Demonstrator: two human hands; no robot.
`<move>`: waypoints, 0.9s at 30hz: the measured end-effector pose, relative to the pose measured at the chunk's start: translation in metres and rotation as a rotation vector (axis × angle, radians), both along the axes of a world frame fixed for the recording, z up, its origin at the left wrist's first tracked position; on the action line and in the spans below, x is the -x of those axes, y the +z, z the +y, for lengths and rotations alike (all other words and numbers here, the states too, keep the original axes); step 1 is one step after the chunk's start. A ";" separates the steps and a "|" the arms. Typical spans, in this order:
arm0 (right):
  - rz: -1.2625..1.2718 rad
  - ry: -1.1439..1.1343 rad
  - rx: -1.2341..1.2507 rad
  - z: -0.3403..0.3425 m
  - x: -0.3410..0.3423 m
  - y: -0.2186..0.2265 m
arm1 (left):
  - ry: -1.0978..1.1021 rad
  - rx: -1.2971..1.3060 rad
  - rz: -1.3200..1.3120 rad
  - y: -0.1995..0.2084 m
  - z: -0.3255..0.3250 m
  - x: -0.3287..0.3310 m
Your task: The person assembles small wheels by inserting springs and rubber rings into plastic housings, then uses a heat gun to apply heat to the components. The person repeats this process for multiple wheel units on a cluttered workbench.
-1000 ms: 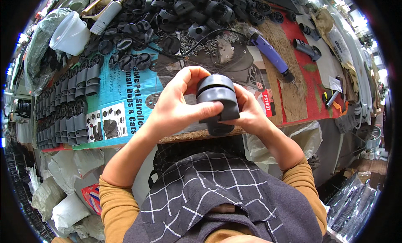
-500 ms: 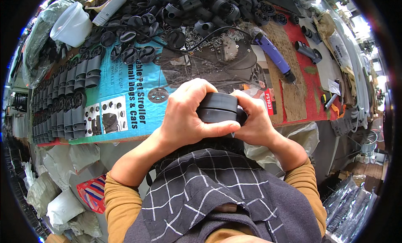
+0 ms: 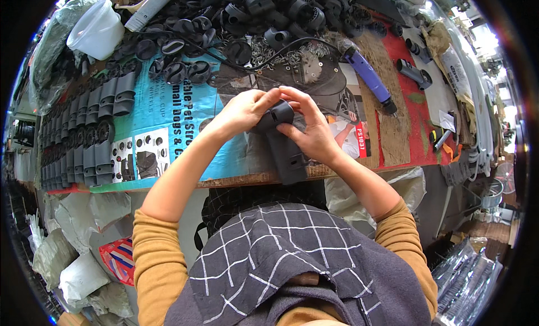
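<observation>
Both hands hold a dark grey plastic fitting (image 3: 286,154) over the front edge of the bench. It has a round head and a tube-like stem, and the stem points down toward me. My left hand (image 3: 247,111) is closed at the left and top of the head, its fingers partly hidden behind the part. From the right, my right hand (image 3: 315,132) grips the head, thumb on the near face and fingers curled over the top. A blue printed cardboard sheet (image 3: 199,149) lies under my left forearm.
Rows of similar grey fittings (image 3: 104,152) stand at the left. Behind them are black round caps (image 3: 175,73), loose metal hardware (image 3: 281,57) and a heap of black parts (image 3: 269,11). A purple power screwdriver (image 3: 368,76) lies at right, its cable crossing the bench. A white tub (image 3: 96,31) sits far left.
The hands have moved away from my body, up over the bench edge. The fitting has been turned, so its stem now shows pointing toward me.
</observation>
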State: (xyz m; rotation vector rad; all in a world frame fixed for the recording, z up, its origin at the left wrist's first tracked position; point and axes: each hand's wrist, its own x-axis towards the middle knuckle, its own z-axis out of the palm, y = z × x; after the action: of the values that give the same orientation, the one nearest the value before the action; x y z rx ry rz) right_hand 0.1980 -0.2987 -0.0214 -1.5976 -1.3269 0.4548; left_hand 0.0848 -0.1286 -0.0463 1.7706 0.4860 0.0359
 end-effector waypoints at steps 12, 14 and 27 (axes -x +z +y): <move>0.150 -0.341 0.219 -0.036 -0.058 0.006 | 0.239 -0.535 0.023 -0.001 -0.058 0.038; -0.241 -0.323 0.279 -0.035 -0.060 0.010 | 0.223 -0.529 0.035 -0.002 -0.058 0.037; -0.547 0.078 0.152 0.022 -0.018 0.009 | 0.210 -0.515 0.033 -0.004 -0.055 0.035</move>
State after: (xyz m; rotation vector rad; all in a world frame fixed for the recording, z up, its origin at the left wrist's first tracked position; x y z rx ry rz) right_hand 0.2156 -0.2768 -0.0121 -1.8818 -1.8001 0.1664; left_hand 0.0494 -0.1837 -0.0501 2.2150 0.7326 0.3032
